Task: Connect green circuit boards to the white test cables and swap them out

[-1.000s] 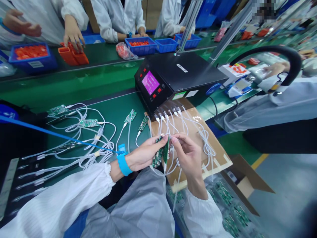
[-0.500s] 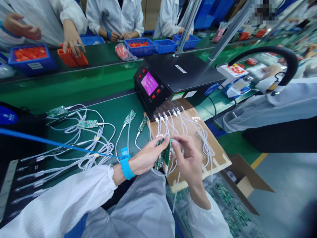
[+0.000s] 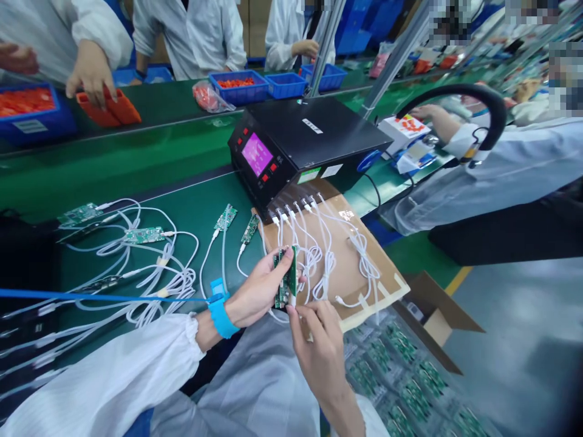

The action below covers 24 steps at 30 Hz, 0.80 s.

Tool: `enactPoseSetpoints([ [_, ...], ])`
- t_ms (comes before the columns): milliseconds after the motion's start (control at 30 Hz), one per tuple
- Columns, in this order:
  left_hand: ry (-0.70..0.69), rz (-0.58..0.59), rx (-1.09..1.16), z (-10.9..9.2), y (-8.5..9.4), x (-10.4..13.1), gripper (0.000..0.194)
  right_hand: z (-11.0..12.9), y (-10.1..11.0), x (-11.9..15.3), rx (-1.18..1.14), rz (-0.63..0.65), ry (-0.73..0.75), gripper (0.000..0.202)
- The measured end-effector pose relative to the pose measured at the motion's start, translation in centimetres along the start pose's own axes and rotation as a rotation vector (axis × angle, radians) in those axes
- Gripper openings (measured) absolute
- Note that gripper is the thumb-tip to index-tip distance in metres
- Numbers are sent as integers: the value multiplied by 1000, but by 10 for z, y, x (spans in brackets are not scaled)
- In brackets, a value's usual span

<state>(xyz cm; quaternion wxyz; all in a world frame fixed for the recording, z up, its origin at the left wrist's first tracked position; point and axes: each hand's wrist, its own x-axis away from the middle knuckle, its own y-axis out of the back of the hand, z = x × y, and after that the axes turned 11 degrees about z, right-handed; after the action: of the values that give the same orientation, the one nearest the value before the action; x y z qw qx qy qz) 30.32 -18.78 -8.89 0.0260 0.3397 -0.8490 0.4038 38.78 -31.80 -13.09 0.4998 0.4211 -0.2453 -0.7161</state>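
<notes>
My left hand (image 3: 255, 282) is closed around green circuit boards (image 3: 293, 270), held upright side by side between thumb and fingers. A blue strap circles that wrist. Below the boards, my right hand (image 3: 321, 346) pinches a white cable plug (image 3: 293, 300) at their lower end; I cannot tell how deeply it is seated. Several white cables (image 3: 328, 267) run from a black box with a lit screen (image 3: 257, 155) across a cardboard sheet (image 3: 350, 261). Left of my hands, a circuit board (image 3: 226, 217) and another narrow board (image 3: 249, 229) lie wired on the green mat.
More wired boards (image 3: 144, 235) and tangled cables (image 3: 182, 285) spread over the left side. Trays of boards (image 3: 412, 394) sit low at right, near an open carton (image 3: 437, 321). Co-workers stand across the line behind blue bins (image 3: 239, 88); another sleeve (image 3: 514, 164) is at right.
My right hand has moved from the boards' upper edge down to their lower end and now grips the white plug. My left hand keeps hold of the boards. The view has shifted.
</notes>
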Motion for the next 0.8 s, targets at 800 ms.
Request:
enactPoseSetpoints([
  [800, -131, -407, 6, -35, 10, 24, 24, -8, -31, -30, 192, -23, 36, 19],
])
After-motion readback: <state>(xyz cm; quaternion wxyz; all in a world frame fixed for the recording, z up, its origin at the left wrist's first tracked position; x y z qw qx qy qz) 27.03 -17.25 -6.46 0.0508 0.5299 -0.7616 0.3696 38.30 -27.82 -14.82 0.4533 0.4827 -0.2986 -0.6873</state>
